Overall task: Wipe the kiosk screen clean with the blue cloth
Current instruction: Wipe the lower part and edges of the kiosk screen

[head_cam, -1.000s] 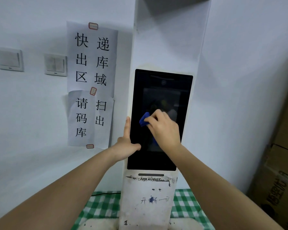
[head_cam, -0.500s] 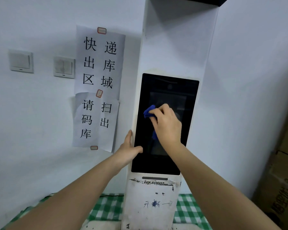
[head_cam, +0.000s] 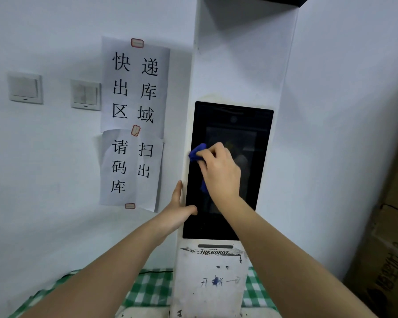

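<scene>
A tall white kiosk [head_cam: 239,65] stands against the wall with a dark screen [head_cam: 246,125] set in its front. My right hand [head_cam: 221,171] presses a bunched blue cloth [head_cam: 197,152] against the screen's left edge, about mid-height; most of the cloth is hidden under the fingers and palm. My left hand [head_cam: 178,210] rests flat on the kiosk's left side, thumb lying across the lower left corner of the screen.
Two paper notices [head_cam: 133,120] with black characters hang on the wall left of the kiosk, beside two light switches [head_cam: 55,90]. A green checked cloth [head_cam: 147,292] covers the surface at the kiosk's base. Cardboard boxes [head_cam: 386,260] stand at the right.
My right hand has carried the blue cloth leftward to the screen's left edge. The left hand stays on the kiosk's side.
</scene>
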A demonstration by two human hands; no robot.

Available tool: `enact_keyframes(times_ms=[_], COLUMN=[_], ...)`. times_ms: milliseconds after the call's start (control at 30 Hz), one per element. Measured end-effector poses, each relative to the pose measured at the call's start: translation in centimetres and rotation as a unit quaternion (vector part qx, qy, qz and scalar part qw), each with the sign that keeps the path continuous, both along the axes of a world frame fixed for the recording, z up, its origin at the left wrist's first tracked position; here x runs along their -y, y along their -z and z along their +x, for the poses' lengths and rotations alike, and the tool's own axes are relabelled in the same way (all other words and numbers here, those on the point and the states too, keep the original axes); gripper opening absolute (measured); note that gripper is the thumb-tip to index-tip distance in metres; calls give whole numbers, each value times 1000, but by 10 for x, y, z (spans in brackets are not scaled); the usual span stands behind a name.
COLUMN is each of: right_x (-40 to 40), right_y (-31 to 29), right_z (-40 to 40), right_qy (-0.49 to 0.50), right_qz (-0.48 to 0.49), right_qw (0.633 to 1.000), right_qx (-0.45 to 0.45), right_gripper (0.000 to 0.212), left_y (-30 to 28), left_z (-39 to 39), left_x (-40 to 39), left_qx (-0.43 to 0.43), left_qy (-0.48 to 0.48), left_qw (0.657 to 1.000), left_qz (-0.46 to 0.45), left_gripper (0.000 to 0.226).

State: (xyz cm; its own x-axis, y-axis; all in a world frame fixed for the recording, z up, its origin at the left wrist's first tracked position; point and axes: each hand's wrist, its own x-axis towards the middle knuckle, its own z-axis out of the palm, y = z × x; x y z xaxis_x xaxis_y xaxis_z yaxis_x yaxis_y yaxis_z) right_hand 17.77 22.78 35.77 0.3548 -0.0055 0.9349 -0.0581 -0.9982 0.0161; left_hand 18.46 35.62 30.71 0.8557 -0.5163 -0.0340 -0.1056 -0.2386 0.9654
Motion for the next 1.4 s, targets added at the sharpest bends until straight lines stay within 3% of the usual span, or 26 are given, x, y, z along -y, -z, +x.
enact_keyframes(times_ms=[200, 400, 633, 833, 1067, 1133, 1267, 1400], right_x=[5, -4, 2, -3, 6, 6, 3, 3], right_y=[25, -7, 31, 6, 57, 45, 30, 63], right_z=[0, 3, 0, 0, -3, -3, -2, -3], right_qy=[0, 2, -8, -20, -5, -7, -27, -13], right_qz=[-148, -15, -194, -9, -169, -151, -10, -103], right_qw=[986, 1000, 976, 1000, 978, 984, 999, 989], right_qx=[-81, -11, -98, -18, -122, -99, -36, -101], right_gripper=[33, 21, 34, 18, 36, 30, 18, 37], left_y=[-3, 0, -5, -4, 2, 2, -1, 1], left_z=[-3, -2, -5, -7, -4, -5, -8, -8], left_x=[1, 0, -1, -3, -2, -2, -2, -1], left_qx=[11, 8, 23, 9, 5, -2, -3, 8], left_qy=[-2, -2, -12, -7, -26, -25, -27, -32], left_qw=[1000, 1000, 1000, 1000, 1000, 1000, 1000, 999], left_qz=[-3, 7, 7, -6, 13, 10, 6, 13], left_gripper=[89, 91, 84, 85, 69, 71, 76, 71])
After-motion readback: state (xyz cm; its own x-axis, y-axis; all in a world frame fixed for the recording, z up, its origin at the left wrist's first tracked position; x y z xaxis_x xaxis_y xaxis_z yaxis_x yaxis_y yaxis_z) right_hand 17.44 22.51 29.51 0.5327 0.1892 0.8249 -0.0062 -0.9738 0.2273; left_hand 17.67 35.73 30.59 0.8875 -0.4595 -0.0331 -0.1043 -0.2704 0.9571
